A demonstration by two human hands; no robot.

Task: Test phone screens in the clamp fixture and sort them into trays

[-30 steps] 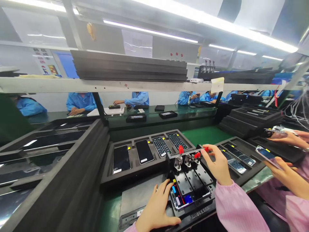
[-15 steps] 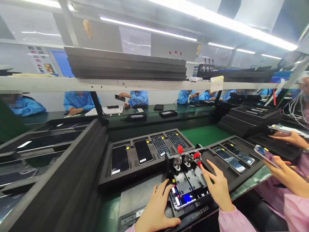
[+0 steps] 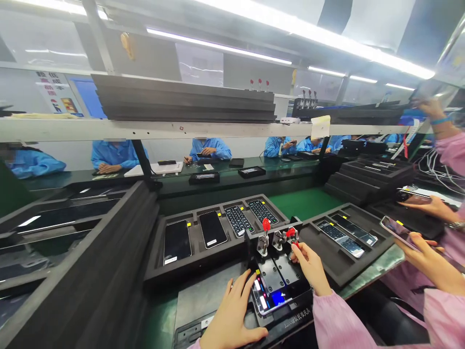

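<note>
A black test fixture point(image 3: 298, 320) with metal pressing plates point(image 3: 272, 274) stands in front of me. A phone with a lit screen point(image 3: 279, 297) lies in its left slot, showing a blue patch and white blocks. My left hand point(image 3: 230, 310) rests at the fixture's left side, thumb and fingers spread apart. With bent fingers, my right hand point(image 3: 311, 267) pinches the red-tipped lever of the rightmost toggle clamp point(image 3: 291, 234); the fingers partly hide its tip. At the left, another toggle clamp point(image 3: 264, 242) has its red handle pointing up.
Behind the fixture lies a foam tray point(image 3: 196, 262) of several phones. Another foam tray point(image 3: 337, 277) with two phones is on the right. Stacked foam trays point(image 3: 138, 242) rise at the left. A co-worker's hands point(image 3: 432, 257) hold a phone at the right. A shelf beam point(image 3: 218, 130) crosses above.
My right hand has closed from spread fingers into a pinch on the rightmost clamp's lever. My left hand has stayed beside the fixture. The view has shifted slightly.
</note>
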